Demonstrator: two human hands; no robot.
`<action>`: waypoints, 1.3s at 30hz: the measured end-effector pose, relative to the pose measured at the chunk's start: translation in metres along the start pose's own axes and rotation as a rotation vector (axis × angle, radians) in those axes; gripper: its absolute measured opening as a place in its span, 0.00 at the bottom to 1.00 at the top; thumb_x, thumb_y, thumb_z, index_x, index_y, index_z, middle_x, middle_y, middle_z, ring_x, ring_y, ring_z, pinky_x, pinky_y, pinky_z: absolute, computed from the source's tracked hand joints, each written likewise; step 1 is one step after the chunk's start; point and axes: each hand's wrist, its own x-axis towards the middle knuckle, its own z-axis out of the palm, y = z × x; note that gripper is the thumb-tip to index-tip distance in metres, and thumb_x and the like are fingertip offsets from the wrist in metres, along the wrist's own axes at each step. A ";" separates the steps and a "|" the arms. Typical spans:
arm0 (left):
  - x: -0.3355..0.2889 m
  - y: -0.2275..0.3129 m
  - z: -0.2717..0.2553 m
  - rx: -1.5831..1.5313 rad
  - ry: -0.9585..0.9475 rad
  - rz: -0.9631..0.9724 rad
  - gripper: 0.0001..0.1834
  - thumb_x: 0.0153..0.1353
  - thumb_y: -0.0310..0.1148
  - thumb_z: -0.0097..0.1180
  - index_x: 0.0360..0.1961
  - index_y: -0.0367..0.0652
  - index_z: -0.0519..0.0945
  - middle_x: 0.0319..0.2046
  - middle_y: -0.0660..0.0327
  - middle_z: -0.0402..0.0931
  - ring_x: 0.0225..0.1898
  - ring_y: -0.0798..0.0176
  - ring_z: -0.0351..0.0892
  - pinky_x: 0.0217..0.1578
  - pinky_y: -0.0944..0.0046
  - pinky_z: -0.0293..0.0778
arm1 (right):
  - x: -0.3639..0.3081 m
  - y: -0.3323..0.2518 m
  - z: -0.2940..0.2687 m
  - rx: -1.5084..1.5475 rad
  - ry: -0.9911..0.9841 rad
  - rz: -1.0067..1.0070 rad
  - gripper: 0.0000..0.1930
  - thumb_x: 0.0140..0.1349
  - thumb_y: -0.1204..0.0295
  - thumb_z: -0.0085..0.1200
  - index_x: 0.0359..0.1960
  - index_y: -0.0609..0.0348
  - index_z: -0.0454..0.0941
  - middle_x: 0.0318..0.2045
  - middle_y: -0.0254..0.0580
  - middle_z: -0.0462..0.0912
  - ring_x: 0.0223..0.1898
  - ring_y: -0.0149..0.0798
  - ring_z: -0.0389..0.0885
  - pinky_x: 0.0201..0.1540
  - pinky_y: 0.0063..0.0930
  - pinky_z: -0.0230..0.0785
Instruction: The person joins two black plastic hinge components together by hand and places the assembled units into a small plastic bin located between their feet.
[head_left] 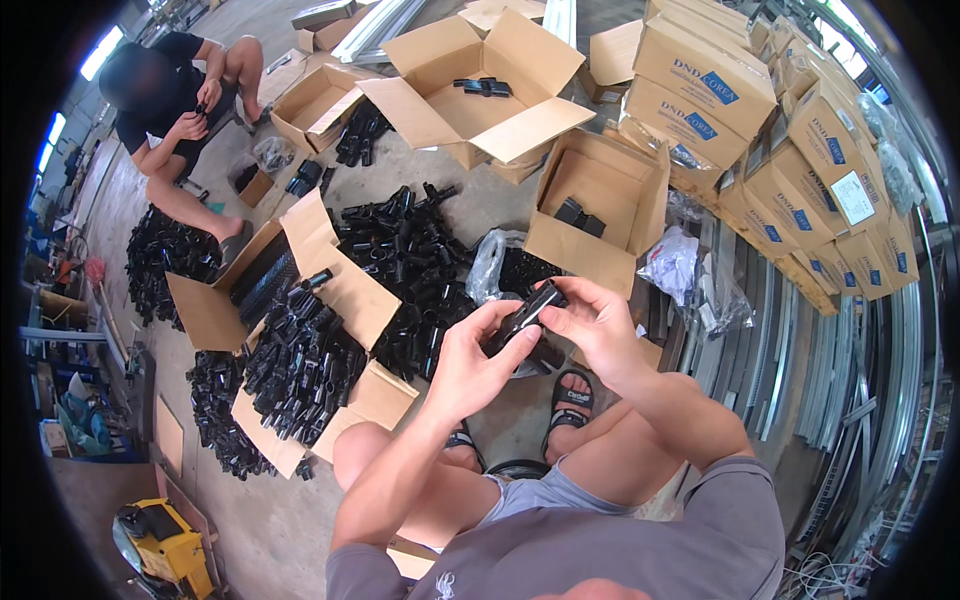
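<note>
Above my knees, my left hand and my right hand both grip a glossy black tubular fitting. The fingers and thumbs of both hands are closed on it, and they partly cover it. Its dark lower part sits between my palms. Just beyond my hands lie a clear plastic bag and a heap of small black pieces. A large pile of similar black fittings spreads over the floor ahead and to the left.
At my left, an open carton overflows with black fittings. Two open cartons ahead hold a few each. Stacked closed cartons and long metal profiles line the right. Another person sits far left; a yellow machine stands lower left.
</note>
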 end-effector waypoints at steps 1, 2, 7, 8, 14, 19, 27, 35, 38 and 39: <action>0.001 -0.001 0.000 -0.044 -0.005 -0.041 0.17 0.64 0.32 0.64 0.50 0.34 0.80 0.29 0.67 0.80 0.30 0.78 0.73 0.30 0.74 0.70 | 0.001 0.005 -0.001 -0.006 0.002 -0.005 0.22 0.62 0.77 0.65 0.56 0.71 0.74 0.43 0.39 0.84 0.43 0.25 0.80 0.47 0.21 0.74; 0.002 0.001 0.000 -0.047 -0.008 -0.035 0.17 0.64 0.32 0.64 0.50 0.34 0.80 0.29 0.67 0.80 0.30 0.78 0.73 0.30 0.74 0.70 | 0.001 0.011 -0.003 -0.076 -0.011 -0.063 0.21 0.64 0.74 0.64 0.56 0.70 0.74 0.41 0.38 0.83 0.41 0.24 0.80 0.45 0.21 0.73; 0.000 0.012 -0.006 -0.303 -0.018 -0.211 0.15 0.68 0.36 0.60 0.50 0.37 0.80 0.34 0.66 0.83 0.28 0.79 0.75 0.26 0.77 0.69 | 0.007 0.002 -0.006 -0.250 0.035 -0.195 0.22 0.77 0.56 0.43 0.58 0.62 0.74 0.32 0.37 0.82 0.30 0.26 0.78 0.38 0.19 0.68; 0.000 0.018 -0.008 -0.348 -0.001 -0.268 0.14 0.69 0.37 0.58 0.50 0.39 0.81 0.35 0.66 0.83 0.26 0.79 0.74 0.24 0.78 0.67 | 0.011 0.000 -0.011 -0.252 0.034 -0.192 0.22 0.77 0.56 0.43 0.58 0.62 0.74 0.32 0.37 0.82 0.30 0.26 0.78 0.38 0.19 0.68; 0.001 0.032 -0.040 -0.447 0.163 -0.250 0.15 0.71 0.43 0.54 0.49 0.45 0.80 0.41 0.62 0.85 0.23 0.79 0.73 0.16 0.80 0.55 | 0.041 -0.005 -0.059 -0.356 0.240 -0.050 0.19 0.77 0.58 0.43 0.54 0.60 0.77 0.32 0.35 0.82 0.31 0.25 0.78 0.35 0.18 0.67; 0.010 0.032 -0.062 -0.463 0.291 -0.157 0.16 0.71 0.42 0.54 0.49 0.41 0.80 0.41 0.61 0.84 0.22 0.80 0.73 0.15 0.80 0.56 | 0.065 0.050 -0.098 -0.630 0.044 0.334 0.17 0.74 0.59 0.46 0.49 0.60 0.79 0.31 0.35 0.82 0.31 0.27 0.79 0.36 0.22 0.70; 0.025 0.024 -0.058 -0.315 0.424 -0.101 0.14 0.68 0.41 0.60 0.48 0.44 0.82 0.37 0.68 0.84 0.23 0.80 0.72 0.17 0.79 0.55 | 0.135 0.182 -0.111 -1.946 -0.356 0.230 0.11 0.65 0.67 0.52 0.39 0.59 0.85 0.40 0.49 0.87 0.43 0.47 0.87 0.43 0.41 0.79; 0.010 0.020 -0.064 -0.136 0.383 -0.048 0.19 0.65 0.34 0.64 0.52 0.33 0.79 0.34 0.66 0.81 0.32 0.76 0.77 0.28 0.73 0.76 | 0.184 0.309 -0.135 -2.234 -0.182 -0.074 0.13 0.64 0.71 0.50 0.33 0.48 0.89 0.36 0.39 0.89 0.44 0.42 0.87 0.51 0.43 0.72; 0.019 0.019 -0.060 -0.126 0.317 -0.047 0.19 0.65 0.34 0.64 0.52 0.32 0.79 0.33 0.66 0.81 0.32 0.77 0.76 0.29 0.73 0.77 | 0.196 0.315 -0.168 -2.353 -0.114 0.109 0.15 0.67 0.70 0.46 0.40 0.50 0.89 0.45 0.43 0.87 0.54 0.44 0.81 0.56 0.48 0.68; 0.028 0.024 -0.053 -0.144 0.271 -0.015 0.19 0.65 0.34 0.64 0.52 0.32 0.79 0.33 0.66 0.81 0.32 0.77 0.76 0.29 0.73 0.77 | 0.203 0.314 -0.211 -2.411 0.013 0.049 0.15 0.68 0.70 0.45 0.44 0.50 0.88 0.50 0.43 0.85 0.57 0.44 0.79 0.56 0.47 0.69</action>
